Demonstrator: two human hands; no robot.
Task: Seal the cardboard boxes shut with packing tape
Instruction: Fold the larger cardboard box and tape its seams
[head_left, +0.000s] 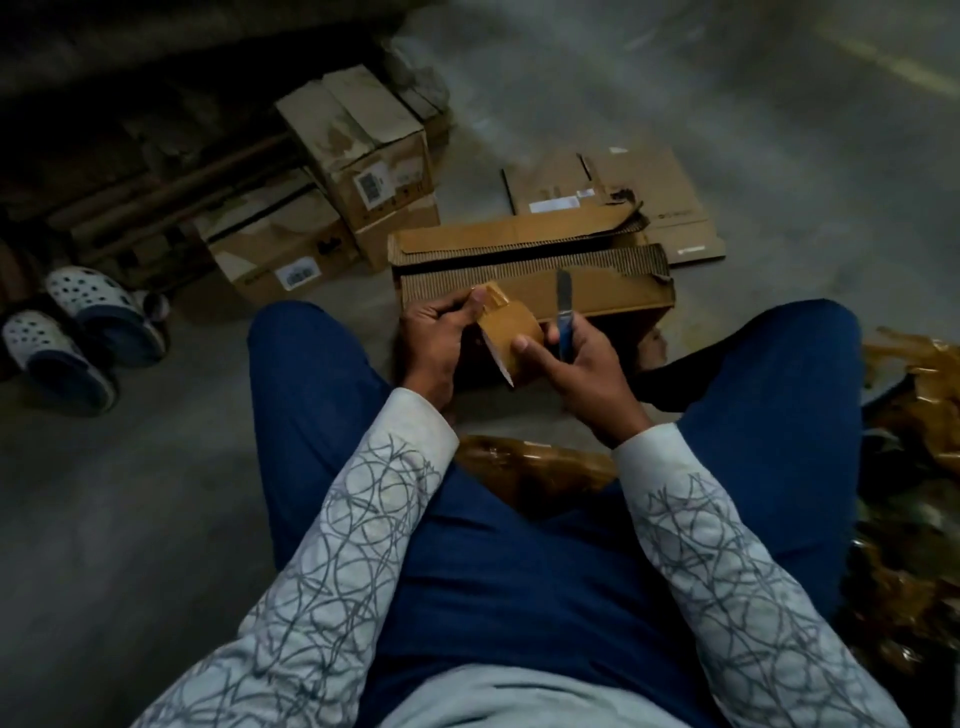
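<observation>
One step in hand: pulling a tape strip free, I judge.
Left hand (434, 340): pinches the loose end of the brown packing-tape roll (511, 338).
Right hand (584, 364): grips that roll and a blue-handled knife (564, 312).
Brown cardboard box (613, 291): on the floor just beyond, flaps look unsealed.
Next: lay the strip along the seam.

floor (130, 493): concrete | open box (597, 296) ctr | flat cardboard (665, 192) behind | box stack (374, 176) + clogs (98, 306) L | tape scraps (914, 467) R
</observation>
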